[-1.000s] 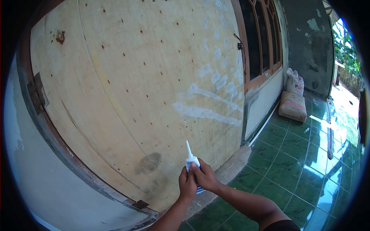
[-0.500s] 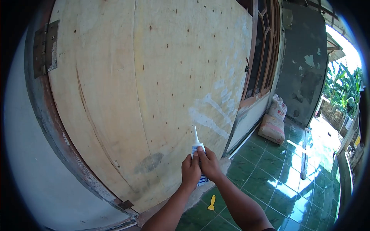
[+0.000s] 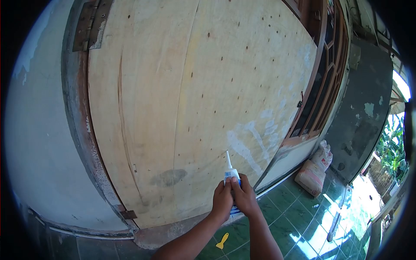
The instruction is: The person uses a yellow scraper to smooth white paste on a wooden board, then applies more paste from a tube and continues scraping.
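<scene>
Both hands are wrapped round a white and blue glue bottle (image 3: 231,173) with a long narrow nozzle. My left hand (image 3: 222,200) grips it from the left, and my right hand (image 3: 245,197) from the right, thumbs side by side at its upper part. The nozzle points up and overlaps the lower part of a plywood door panel (image 3: 147,91). Rows of small dark spots dot this panel, and whitish smears (image 3: 245,149) mark its lower right. A yellow putty scraper (image 3: 222,241) lies on the floor below my hands.
Green tiles (image 3: 284,221) cover the floor. Two sacks, a tan one (image 3: 310,177) and a white one (image 3: 323,156), lie by the wall at right. Metal hinges (image 3: 90,26) hold the panel's left edge. A wooden window frame (image 3: 323,82) stands to its right.
The view has turned, so the door, window and sacks sit further right and tilted. Both hands still grip the glue bottle, now slightly lower and further right in the picture.
</scene>
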The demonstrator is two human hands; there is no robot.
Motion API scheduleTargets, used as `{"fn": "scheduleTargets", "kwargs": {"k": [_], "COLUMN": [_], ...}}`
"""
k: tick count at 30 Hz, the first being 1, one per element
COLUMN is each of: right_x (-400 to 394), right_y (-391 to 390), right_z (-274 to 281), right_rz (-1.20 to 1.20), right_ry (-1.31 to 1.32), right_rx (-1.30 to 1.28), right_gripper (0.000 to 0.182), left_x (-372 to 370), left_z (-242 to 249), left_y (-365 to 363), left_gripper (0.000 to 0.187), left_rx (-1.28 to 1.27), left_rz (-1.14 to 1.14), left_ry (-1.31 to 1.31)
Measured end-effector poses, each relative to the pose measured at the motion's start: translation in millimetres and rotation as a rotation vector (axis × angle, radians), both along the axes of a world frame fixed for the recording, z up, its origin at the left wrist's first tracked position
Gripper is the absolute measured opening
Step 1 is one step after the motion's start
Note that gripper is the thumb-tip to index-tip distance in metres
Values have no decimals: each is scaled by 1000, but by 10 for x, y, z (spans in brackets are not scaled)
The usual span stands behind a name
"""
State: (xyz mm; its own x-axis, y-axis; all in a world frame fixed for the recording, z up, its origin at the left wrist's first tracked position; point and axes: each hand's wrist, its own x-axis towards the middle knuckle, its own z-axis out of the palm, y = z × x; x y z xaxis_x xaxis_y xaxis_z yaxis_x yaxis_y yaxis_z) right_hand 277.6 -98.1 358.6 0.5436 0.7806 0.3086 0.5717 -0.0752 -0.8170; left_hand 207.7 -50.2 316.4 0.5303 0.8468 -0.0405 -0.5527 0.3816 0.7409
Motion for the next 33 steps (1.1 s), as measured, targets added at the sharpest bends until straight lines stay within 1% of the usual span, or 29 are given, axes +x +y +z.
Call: {"fn": "scheduleTargets", "kwargs": {"k": [1,2,5,8,11,12,15,18,21,26,30,33], "right_x": [13,6,57,97,165,186,222,218,247,318,268,239], "right_y": [-36,-77,-149,-149,-114,-120,-105,-97,-60,-21,-28,-31], "right_z": [25,52,108,106,-7,-19,-34,-67,-161,-289,-250,-240], "right_rz": [-57,-86,-83,-83,-80,-69,-25,19,62,118,124,135], "right_ry": [-61,-100,-155,-194,-208,-184,-89,38,122,252,267,301], "right_rx": [-69,-80,-199,-193,-128,-128,-118,-84,-40,-8,-3,8], "right_gripper": [46,46,47,50,44,45,45,42,41,42,43,43], "left_x": [20,39,117,137,102,88,50,70,63,53,82,49], "left_z": [-4,-8,-42,-35,-50,-53,-12,-28,-33,-34,-71,-50], "left_y": [4,4,-9,-39,17,50,120,169,226,264,275,283], "left_gripper": [40,40,39,37,34,33,32,37,34,32,35,29], "left_rx": [-7,-12,-34,-81,-103,-104,33,48,76,86,102,97], "left_rz": [-2,-8,-10,-24,-91,-117,-85,-90,-130,-116,-75,-83], "left_ry": [-19,-35,-88,-177,-200,-197,-44,-74,-48,-28,-41,2]}}
